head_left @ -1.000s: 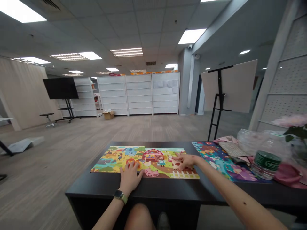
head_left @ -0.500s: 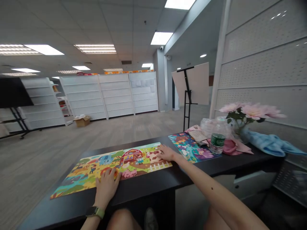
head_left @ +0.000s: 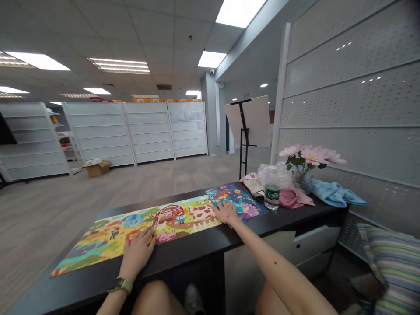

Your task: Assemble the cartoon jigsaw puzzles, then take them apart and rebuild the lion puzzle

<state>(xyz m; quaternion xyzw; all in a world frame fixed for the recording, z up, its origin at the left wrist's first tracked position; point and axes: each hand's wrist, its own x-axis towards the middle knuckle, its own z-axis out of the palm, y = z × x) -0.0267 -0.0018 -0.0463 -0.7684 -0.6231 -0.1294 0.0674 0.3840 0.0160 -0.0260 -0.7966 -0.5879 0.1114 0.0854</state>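
Almost black on the desk [head_left: 183, 253]. Yellow, green and blue on the left sheet [head_left: 105, 238]. Green, yellow and brown on the middle sheet [head_left: 187, 225], with red for the barn [head_left: 169, 212], white with brown spots for the cow [head_left: 202, 213], and pink for the pig [head_left: 166, 236]. Dark blue with purple and light blue bits on the right sheet [head_left: 242, 199]. Light green on the watch strap [head_left: 126, 286], darker green on the bottle label [head_left: 272, 193]. Soft pink for the flowers [head_left: 315, 155], blue checks on the cloth [head_left: 331, 192], stripes of blue, green and white on the pillow [head_left: 398, 262].

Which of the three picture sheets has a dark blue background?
The rightmost sheet, beside the bottle; the leftmost sheet and the middle sheet look mainly yellow and green.
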